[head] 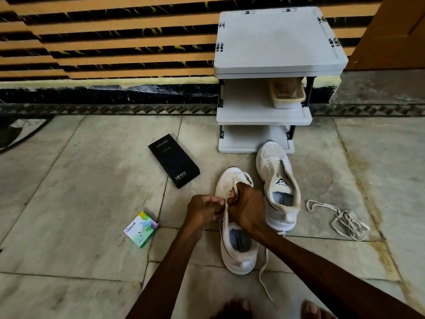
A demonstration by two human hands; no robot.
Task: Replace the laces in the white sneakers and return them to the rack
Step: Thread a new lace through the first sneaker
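The left hand (pixel 202 210) and right hand (pixel 248 208) both pinch a white lace (pixel 226 211) with curled fingers, over the near sneaker (pixel 236 256). Just right of the right hand sits the second sneaker (pixel 278 180), its tongue marked "SPEED". A loose lace (pixel 345 219) lies farther right and the rack (pixel 276 54) stands beyond. Left of the left hand lie a black "vivo 120W" box (pixel 173 161) and an "Odonil" box (pixel 141 229).

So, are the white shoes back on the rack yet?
No, the near sneaker and the far sneaker sit on the floor before the rack.
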